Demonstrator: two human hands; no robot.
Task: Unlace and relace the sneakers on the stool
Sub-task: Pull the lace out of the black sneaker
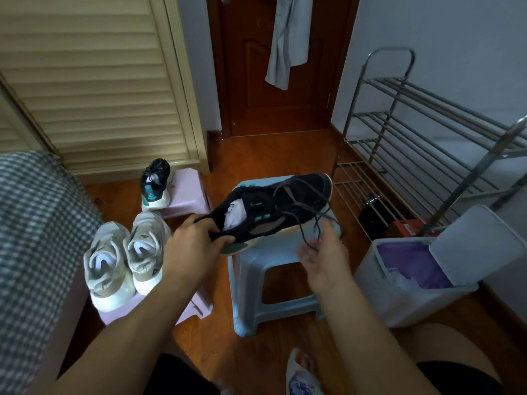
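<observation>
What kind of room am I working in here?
Probably a bedroom or entry corner of a home: a louvred wardrobe door, a wooden door with cloth hung on it, a metal shoe rack, and plastic stools on wood flooring.

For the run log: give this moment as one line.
left hand grips black sneaker heel | right hand open under loose lace | over blue stool

A wooden floor (273,352) carries a blue stool (256,269) and two pink stools: the near one (199,306) bears two white sneakers (125,252), the far one (186,192) one black sneaker (156,183).
</observation>
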